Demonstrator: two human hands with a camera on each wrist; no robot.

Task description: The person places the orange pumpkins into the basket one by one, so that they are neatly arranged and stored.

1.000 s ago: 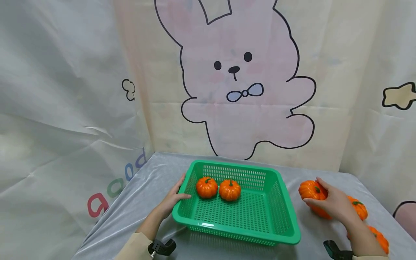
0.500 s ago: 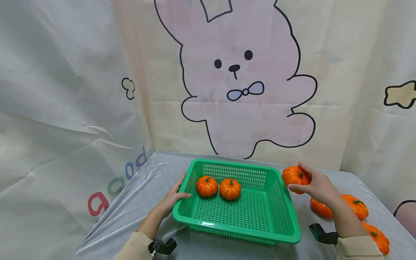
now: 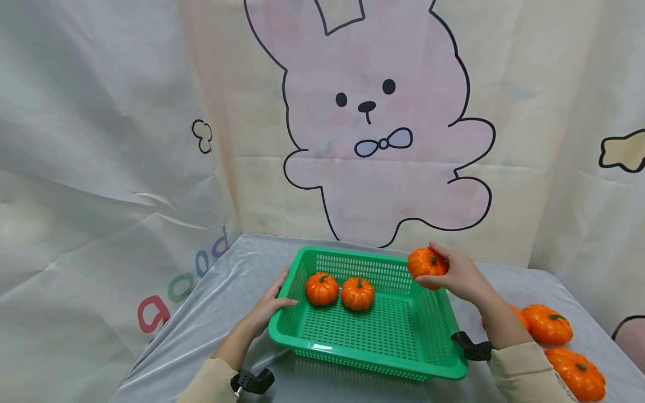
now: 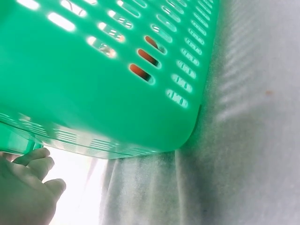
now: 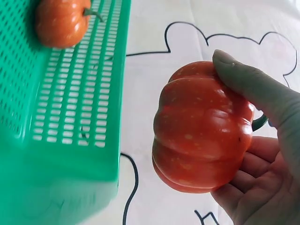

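A green plastic basket (image 3: 353,355) stands in the middle of the table with two small orange pumpkins, a left one (image 3: 321,289) and a right one (image 3: 358,294), side by side towards its back left. My left hand (image 3: 267,309) holds the basket's left rim, thumb over the edge and fingers along the outside. In my right hand (image 3: 466,275) is another orange pumpkin (image 3: 424,265), raised over the basket's back right corner. The right wrist view shows the thumb (image 5: 246,79) and fingers on opposite sides of this pumpkin (image 5: 201,126), its green stem facing the palm.
Right of the basket lie more orange pumpkins: one further back (image 3: 546,324), one nearer (image 3: 578,374), and one partly behind my right forearm. A grey cloth (image 3: 252,252) covers the table. A curtain with a printed rabbit (image 3: 373,184) hangs behind it.
My right hand has carried its pumpkin up and leftward from the right side of the table to the basket's right edge. My left hand stays on the rim.
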